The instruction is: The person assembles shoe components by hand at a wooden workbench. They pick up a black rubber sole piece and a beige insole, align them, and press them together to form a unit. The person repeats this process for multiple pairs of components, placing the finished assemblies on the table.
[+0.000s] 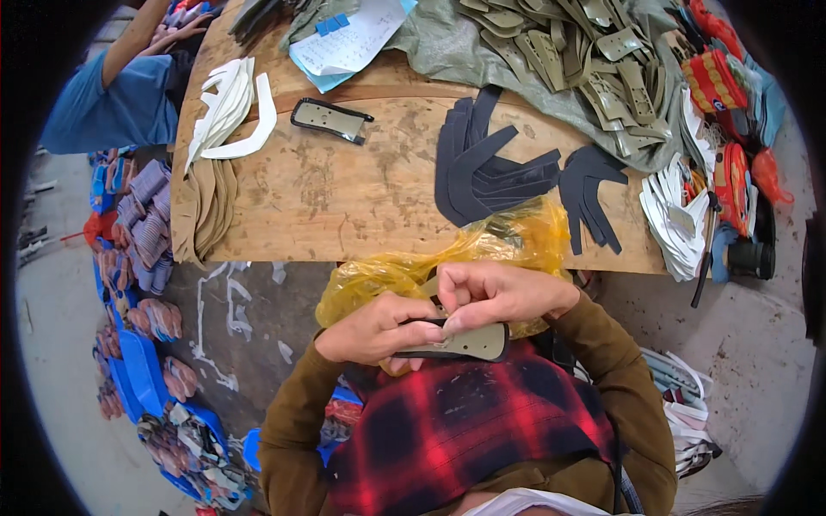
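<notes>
Beige with black edging, the small plate (478,342) sits above the checked cloth (482,421) on the person's lap, just off the near edge of the wooden table (344,215). The left hand (374,331) grips its left end, thumb on top. The right hand (495,297) pinches thumb and forefinger together at its middle; what lies between them is too small to tell. A loosened left grip could let the plate slip; the crumpled yellow bag (404,279) just beyond could snag a finger.
</notes>
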